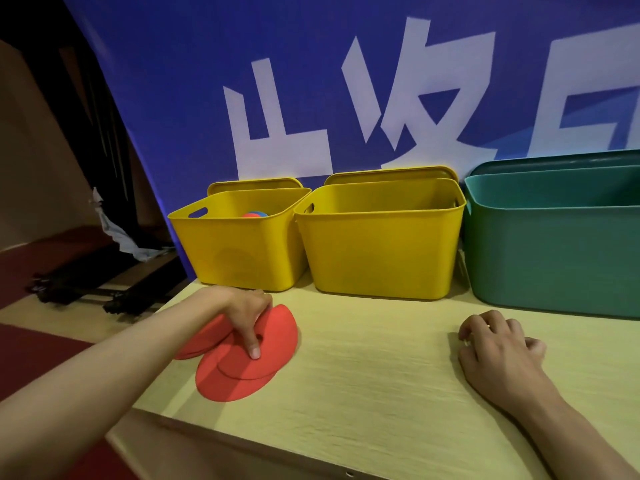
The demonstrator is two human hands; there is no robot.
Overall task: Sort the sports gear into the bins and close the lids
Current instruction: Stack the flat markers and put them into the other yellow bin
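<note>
Nearest the lens, at six o'clock: pale wooden table [363,375], front edge running across the bottom. Then by size. At three o'clock, a green bin [554,251], open, its lid [554,161] seemingly propped behind. At twelve o'clock, a larger yellow bin [381,247], open, contents not visible, yellow lid [388,174] standing behind it. At eleven o'clock, a smaller yellow bin [239,247], open, with a red-and-blue ball [254,214] just showing over the rim and its own lid [254,184] upright behind. Behind all three, a blue banner [311,81] with white characters.

At nine o'clock, red flat discs [242,362], soft marker-cone type, overlapping on the table near its left edge, just in front of the smaller yellow bin. How many in the stack: cannot tell, at least two.

Left hand [247,311] on top of the discs, fingers curled over the far edge, one finger stretched down onto the top disc; gripping or only pressing, hard to say. Right hand [498,348] at four o'clock, resting on bare table, fingers loosely curled, holding nothing.

Likely troubles: floppy discs fanning apart on lifting, one sliding off the near-left edge to the floor; wrong bin chosen; a propped lid knocked down behind the bins by a careless reach.
</note>
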